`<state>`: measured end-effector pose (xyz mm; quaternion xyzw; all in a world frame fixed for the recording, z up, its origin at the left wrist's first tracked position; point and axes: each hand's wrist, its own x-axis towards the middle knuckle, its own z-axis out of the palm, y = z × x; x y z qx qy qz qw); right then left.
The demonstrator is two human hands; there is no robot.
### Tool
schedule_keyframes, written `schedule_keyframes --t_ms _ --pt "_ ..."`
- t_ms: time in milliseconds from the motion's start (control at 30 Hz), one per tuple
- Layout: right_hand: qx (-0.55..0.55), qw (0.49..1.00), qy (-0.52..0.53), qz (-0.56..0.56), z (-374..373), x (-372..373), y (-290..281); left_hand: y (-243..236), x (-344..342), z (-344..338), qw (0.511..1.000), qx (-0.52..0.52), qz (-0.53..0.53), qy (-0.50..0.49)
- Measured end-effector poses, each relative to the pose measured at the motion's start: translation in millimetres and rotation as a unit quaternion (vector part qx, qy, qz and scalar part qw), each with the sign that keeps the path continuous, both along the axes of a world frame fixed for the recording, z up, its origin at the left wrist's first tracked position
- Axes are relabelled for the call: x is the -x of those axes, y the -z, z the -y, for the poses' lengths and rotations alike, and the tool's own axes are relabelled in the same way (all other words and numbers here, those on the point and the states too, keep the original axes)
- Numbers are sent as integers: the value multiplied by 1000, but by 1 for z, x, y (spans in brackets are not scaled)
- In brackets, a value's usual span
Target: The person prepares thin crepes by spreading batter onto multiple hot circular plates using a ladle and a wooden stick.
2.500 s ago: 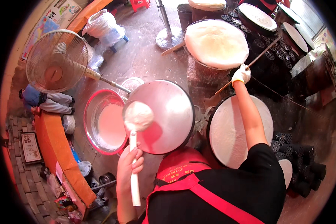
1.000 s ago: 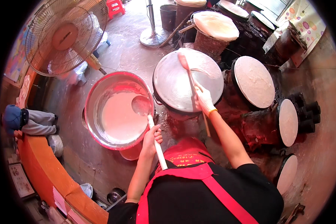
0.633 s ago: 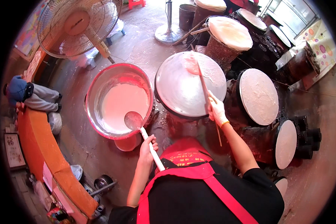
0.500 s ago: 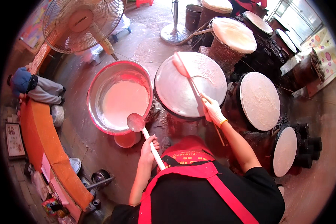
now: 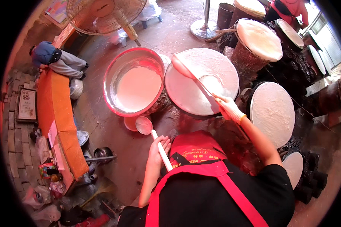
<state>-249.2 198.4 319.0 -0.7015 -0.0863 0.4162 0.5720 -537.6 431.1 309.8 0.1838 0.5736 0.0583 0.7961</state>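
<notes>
My left hand [image 5: 158,150] is closed round the white handle of a ladle [image 5: 144,125]. The ladle's batter-coated bowl hangs over a small bucket [image 5: 130,123], just on the near side of a large metal tub [image 5: 107,94] of pale batter [image 5: 139,89]. In a pale glove with a yellow cuff, my right hand [image 5: 230,108] grips the thin stick of a batter spreader [image 5: 182,67]. Its broad blade lies at the left part of a round griddle [image 5: 182,96]. A thin, uneven layer of batter [image 5: 219,64] covers much of the griddle, with a bright shiny patch near the middle.
More round griddles [image 5: 272,113] stand to the right, with dark coal briquettes [image 5: 310,178] by the nearest. A stack of thin flatbreads [image 5: 259,39] sits at back right. A floor fan [image 5: 106,15] stands far left. One person [image 5: 57,60] sits on the orange bench [image 5: 60,121]; another [image 5: 291,11] stands far right.
The spreader's blade has swept toward the griddle's left edge, and batter covers more of the surface. The ladle has drawn back from the tub's rim. The whole view has shifted.
</notes>
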Motion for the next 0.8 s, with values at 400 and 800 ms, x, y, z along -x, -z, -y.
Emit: schedule_keyframes --t_ms 400,800 --pt "-6 991 -130 -33 20 -72 -2 -21 28 11 998 -50 -16 -37" --pt "-13 985 -169 -31 53 -48 -12 -44 43 16 997 -51 -60 7"
